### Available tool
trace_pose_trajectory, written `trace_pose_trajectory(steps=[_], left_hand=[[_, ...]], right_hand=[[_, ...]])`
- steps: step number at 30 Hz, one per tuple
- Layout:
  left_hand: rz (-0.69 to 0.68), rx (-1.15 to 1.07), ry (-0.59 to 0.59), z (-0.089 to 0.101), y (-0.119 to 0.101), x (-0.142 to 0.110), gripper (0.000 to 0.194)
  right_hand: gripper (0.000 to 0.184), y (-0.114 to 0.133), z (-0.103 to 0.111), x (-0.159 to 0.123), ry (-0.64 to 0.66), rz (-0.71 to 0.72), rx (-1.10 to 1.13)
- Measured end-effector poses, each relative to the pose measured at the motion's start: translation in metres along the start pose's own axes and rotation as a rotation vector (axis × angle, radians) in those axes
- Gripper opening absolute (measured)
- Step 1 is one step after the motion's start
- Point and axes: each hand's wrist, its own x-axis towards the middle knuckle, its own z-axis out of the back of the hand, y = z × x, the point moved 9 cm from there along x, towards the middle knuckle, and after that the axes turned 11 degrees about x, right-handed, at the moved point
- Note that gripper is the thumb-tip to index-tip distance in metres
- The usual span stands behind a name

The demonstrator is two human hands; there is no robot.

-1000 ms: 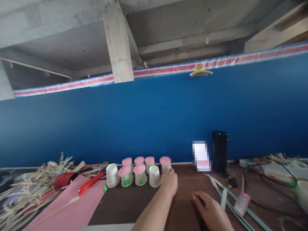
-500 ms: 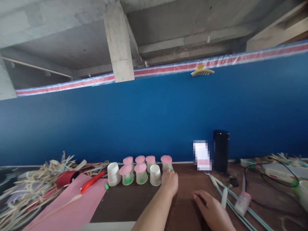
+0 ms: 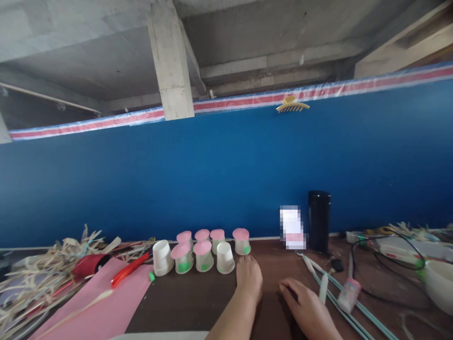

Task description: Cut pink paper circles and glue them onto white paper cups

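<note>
at lower centre, left hand (image 3: 249, 277) just below pink-topped cup (image 3: 241, 246), finger grip impossible to tell; right hand (image 3: 307, 304) unclenched, loosely bent. probably light, easily crushed: hold gently round sides.

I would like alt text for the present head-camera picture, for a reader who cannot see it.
A person's left hand is close to upturned white cups on a brown table, six of them topped with pink discs, and the right hand is to its right. Pink paper is at the left, a black flask at the right, and a blue partition behind.
</note>
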Motion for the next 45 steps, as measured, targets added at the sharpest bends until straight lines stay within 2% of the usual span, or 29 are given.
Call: trace_pose_trajectory(steps=[10,23,37,41,45], left_hand=[[0.078,-0.02,-0.002,-0.005,0.018,-0.002,0.042],[0.128,-0.046,-0.055,-0.007,0.022,0.004,0.046],[0.14,-0.042,-0.052,-0.011,0.023,0.008,0.05],[0.099,-0.038,-0.065,-0.002,0.019,0.004,0.049],[-0.043,-0.052,-0.101,0.011,0.008,0.0,0.041]], right_hand=[[0.029,-0.001,-0.002,0.0,0.021,-0.015,0.01],[0.029,0.002,-0.002,0.0,0.046,-0.016,0.004],[0.029,0.0,-0.003,-0.001,0.044,-0.02,-0.004],[0.03,0.002,-0.002,-0.001,0.047,-0.016,0.005],[0.031,0.003,-0.002,0.0,0.048,-0.009,0.02]])
